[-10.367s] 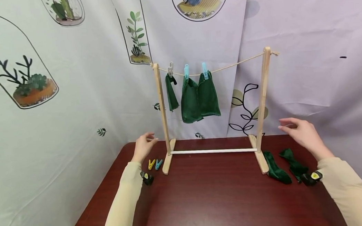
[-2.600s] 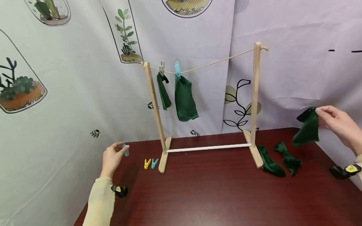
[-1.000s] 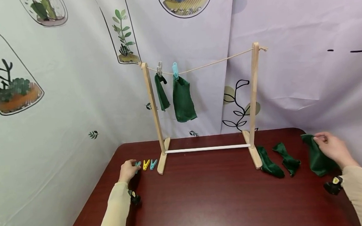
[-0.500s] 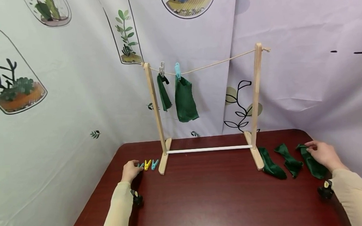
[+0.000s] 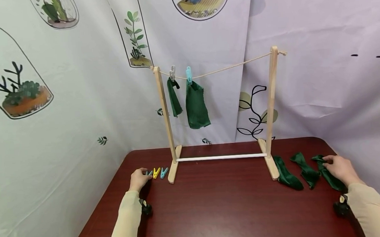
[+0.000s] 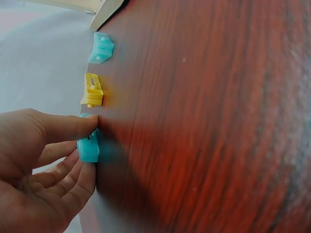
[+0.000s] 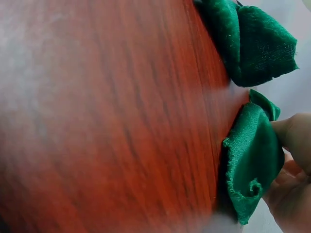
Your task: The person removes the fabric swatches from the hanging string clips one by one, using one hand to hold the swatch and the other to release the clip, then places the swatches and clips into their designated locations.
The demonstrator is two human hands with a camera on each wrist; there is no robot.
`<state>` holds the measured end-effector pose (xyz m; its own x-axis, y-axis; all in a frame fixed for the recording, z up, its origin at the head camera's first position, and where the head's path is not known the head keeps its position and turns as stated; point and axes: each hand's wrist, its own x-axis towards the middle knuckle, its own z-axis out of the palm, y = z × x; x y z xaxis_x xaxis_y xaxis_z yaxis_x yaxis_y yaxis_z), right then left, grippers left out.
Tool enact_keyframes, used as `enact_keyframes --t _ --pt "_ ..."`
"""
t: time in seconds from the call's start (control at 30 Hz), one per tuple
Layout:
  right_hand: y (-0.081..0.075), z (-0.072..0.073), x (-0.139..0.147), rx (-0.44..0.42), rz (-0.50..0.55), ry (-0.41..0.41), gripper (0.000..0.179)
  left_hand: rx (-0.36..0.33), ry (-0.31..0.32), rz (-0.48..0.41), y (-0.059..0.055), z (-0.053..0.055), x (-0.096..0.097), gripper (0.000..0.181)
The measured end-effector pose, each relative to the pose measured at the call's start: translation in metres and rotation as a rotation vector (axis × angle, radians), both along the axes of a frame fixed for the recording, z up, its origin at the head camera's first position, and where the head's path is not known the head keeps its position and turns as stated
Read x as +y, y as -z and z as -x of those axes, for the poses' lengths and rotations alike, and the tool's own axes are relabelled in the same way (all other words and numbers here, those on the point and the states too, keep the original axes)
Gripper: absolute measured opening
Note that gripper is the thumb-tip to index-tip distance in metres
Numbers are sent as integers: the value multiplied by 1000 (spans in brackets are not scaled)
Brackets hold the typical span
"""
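Observation:
My left hand [image 5: 139, 179] pinches a light-blue clothespin [image 6: 88, 150] between thumb and fingertips, down on the tabletop. Beside it, in a row, lie a yellow clothespin [image 6: 92, 91] and a second light-blue clothespin [image 6: 101, 48]. At the table's right side, my right hand [image 5: 341, 169] holds a green velvety cloth [image 7: 257, 150] that lies folded over on the table; its fingers are partly hidden. On the line [image 5: 232, 67] hang a narrow green strip [image 5: 175, 101] under a clear clothespin [image 5: 173, 73] and a wider green cloth [image 5: 197, 105] under a blue clothespin [image 5: 188, 75].
A wooden stand with two posts [image 5: 272, 102] and a white crossbar [image 5: 221, 157] stands at the back of the dark red table [image 5: 234, 202]. Two more green cloth pieces, a sock-shaped one [image 5: 288, 176] and a twisted one [image 5: 305, 171], lie by its right foot.
One green cloth and its blue clothespin have come off the line. The left hand has lowered that clothespin beside the yellow one; the right hand has lowered the cloth onto the table's right side.

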<state>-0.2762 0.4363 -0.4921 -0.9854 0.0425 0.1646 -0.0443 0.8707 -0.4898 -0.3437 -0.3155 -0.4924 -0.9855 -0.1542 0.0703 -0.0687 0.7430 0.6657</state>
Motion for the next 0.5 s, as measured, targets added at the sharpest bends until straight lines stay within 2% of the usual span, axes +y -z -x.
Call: enact_keyframes --t 0.5 --pt "3 0 -1 -2 -4 33 35 5 -27 -4 1 3 -1 46"
